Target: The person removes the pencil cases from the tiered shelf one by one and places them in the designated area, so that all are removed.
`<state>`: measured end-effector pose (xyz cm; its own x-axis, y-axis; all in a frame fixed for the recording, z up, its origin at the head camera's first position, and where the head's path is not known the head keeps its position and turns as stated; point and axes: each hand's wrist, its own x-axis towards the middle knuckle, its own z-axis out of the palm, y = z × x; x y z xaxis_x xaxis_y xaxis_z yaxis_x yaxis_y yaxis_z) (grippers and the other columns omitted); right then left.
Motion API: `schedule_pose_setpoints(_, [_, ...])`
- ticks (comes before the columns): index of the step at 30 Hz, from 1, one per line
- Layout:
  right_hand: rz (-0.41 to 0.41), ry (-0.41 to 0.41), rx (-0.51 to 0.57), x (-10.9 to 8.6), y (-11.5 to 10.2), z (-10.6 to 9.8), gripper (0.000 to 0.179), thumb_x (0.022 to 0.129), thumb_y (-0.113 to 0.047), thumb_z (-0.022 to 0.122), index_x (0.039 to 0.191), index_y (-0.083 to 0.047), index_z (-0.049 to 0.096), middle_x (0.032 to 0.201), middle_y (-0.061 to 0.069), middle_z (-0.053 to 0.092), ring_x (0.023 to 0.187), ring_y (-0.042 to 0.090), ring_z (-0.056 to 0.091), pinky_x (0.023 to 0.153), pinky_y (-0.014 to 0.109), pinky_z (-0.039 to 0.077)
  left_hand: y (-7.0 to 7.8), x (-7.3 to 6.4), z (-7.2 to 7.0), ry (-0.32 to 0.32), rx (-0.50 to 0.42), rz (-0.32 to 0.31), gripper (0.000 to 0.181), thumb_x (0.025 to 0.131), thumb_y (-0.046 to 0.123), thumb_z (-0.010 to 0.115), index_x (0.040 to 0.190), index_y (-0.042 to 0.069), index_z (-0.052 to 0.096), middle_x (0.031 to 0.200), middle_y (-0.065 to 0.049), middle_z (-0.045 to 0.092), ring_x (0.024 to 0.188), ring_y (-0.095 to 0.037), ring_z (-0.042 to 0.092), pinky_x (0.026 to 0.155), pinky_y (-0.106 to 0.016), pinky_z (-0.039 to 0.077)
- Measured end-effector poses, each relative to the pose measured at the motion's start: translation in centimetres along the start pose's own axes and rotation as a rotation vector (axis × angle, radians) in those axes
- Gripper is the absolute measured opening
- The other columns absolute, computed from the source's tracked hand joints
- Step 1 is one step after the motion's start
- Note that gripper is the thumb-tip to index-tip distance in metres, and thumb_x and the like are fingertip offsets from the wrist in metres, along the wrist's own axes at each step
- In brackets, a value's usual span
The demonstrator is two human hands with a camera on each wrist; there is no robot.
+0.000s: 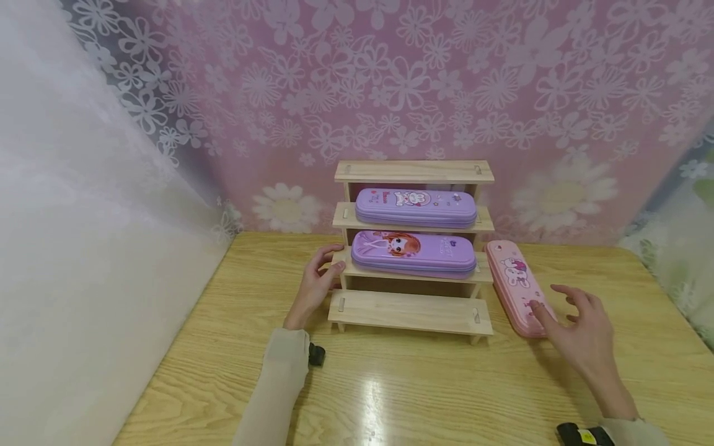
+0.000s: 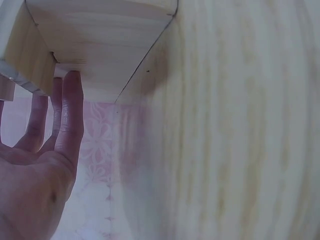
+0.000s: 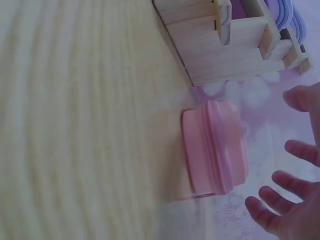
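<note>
A stepped wooden display rack point(image 1: 409, 313) stands on the table. My left hand point(image 1: 319, 282) holds its left side, by the end of the second board from the bottom. In the left wrist view, the left hand's fingers point(image 2: 70, 115) reach up against the wood; the thumb is out of sight there. A purple pencil case with a girl picture point(image 1: 413, 253) lies on that board, and a lilac pencil case point(image 1: 415, 206) on the one above. Right of the rack lies a pink pencil case with a bunny point(image 1: 515, 282). Above its near end hovers my right hand point(image 1: 586, 334), fingers spread, apart from the case point(image 3: 215, 150).
The rack's top board point(image 1: 413, 171) and bottom board bear no cases. A wood-grain table point(image 1: 424, 384) carries everything. A pink floral cloth point(image 1: 390, 80) hangs behind, with a pale curtain point(image 1: 83, 217) at the left. Dark wrist devices are on both arms.
</note>
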<state>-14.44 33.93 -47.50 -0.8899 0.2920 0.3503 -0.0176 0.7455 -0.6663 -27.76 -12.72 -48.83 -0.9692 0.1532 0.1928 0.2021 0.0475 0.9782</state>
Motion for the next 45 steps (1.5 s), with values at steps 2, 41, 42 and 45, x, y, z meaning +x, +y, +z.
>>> schedule_pose_setpoints(2, [-0.038, 0.027, 0.03, 0.2, -0.5, 0.2, 0.051, 0.087, -0.028, 0.08, 0.13, -0.004, 0.064, 0.135, 0.026, 0.053, 0.118, 0.031, 0.05, 0.074, 0.0, 0.033, 0.0, 0.0, 0.0, 0.002, 0.003, 0.0, 0.035, 0.102, 0.02, 0.063, 0.137, 0.024, 0.06, 0.123, -0.013, 0.059, 0.088, -0.017, 0.068, 0.075, -0.055, 0.062])
schedule_pose_setpoints(41, [-0.413, -0.059, 0.31, 4.7, -11.5, 5.3, 0.048, 0.082, -0.003, 0.081, 0.128, -0.005, 0.066, 0.137, 0.014, 0.06, 0.121, 0.004, 0.048, 0.091, 0.01, 0.045, 0.5, -0.1, 0.3, 0.04, -0.004, -0.012, 0.035, 0.101, 0.017, 0.065, 0.136, 0.017, 0.062, 0.124, -0.019, 0.06, 0.084, -0.02, 0.067, 0.074, -0.058, 0.062])
schedule_pose_setpoints(42, [-0.41, -0.066, 0.297, 4.8, -11.6, 5.4, 0.048, 0.083, -0.005, 0.081, 0.129, -0.005, 0.065, 0.137, 0.014, 0.06, 0.119, 0.008, 0.05, 0.09, 0.012, 0.045, 0.5, -0.1, 0.3, 0.04, -0.003, -0.015, 0.036, 0.101, 0.017, 0.065, 0.136, 0.017, 0.061, 0.125, -0.019, 0.06, 0.084, -0.02, 0.067, 0.073, -0.056, 0.062])
schedule_pose_setpoints(45, [-0.407, -0.089, 0.248, 5.0, -11.9, 5.7, 0.05, 0.085, -0.011, 0.08, 0.132, -0.006, 0.063, 0.135, 0.014, 0.061, 0.112, 0.02, 0.054, 0.085, 0.015, 0.046, 0.6, -0.1, 0.2, 0.035, -0.005, -0.028, 0.037, 0.101, 0.015, 0.063, 0.139, 0.013, 0.059, 0.127, -0.021, 0.059, 0.084, -0.02, 0.066, 0.071, -0.048, 0.063])
